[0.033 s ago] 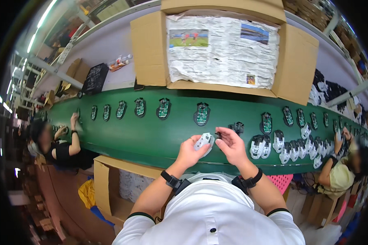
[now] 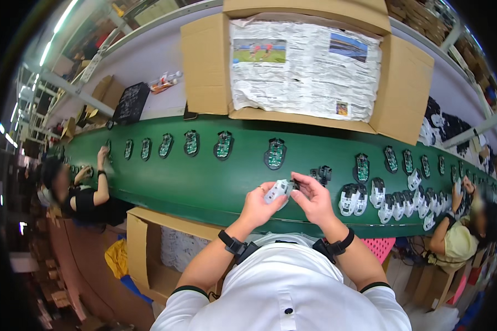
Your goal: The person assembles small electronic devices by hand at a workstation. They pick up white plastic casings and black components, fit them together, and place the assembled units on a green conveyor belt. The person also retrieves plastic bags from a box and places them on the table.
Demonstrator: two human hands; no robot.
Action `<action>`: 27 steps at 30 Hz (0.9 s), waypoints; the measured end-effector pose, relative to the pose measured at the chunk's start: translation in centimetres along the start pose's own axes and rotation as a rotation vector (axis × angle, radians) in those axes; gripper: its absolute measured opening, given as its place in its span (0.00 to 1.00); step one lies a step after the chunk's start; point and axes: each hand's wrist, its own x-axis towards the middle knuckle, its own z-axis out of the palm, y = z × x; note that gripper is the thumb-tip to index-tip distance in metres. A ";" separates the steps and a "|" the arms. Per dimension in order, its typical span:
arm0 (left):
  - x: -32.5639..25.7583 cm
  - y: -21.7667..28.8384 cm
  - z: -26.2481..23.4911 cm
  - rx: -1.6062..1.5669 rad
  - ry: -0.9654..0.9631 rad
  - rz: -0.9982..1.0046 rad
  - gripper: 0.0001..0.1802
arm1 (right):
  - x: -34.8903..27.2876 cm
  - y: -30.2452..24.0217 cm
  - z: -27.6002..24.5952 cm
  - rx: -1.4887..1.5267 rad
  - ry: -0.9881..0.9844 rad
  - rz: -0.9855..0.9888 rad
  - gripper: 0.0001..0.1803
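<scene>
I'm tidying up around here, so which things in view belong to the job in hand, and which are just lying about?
Likely part of the job:
white shell, in the left grip
small dark part, in the right grip
black parts beyond it
circuit boards
white-and-black shells

Seemingly just lying about:
open cardboard box
yellow bag
pink perforated piece

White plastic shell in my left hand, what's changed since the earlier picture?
The small black part in your right hand and the white contoured plastic shell in your left hand came closer together, now meeting or nearly so. Both stay held. The black-based green circuit boards lie as before.
</scene>
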 end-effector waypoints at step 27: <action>-1.7 7.2 1.1 -0.038 -0.235 0.093 0.28 | -3.5 -3.5 -3.8 -0.033 -0.304 0.372 0.27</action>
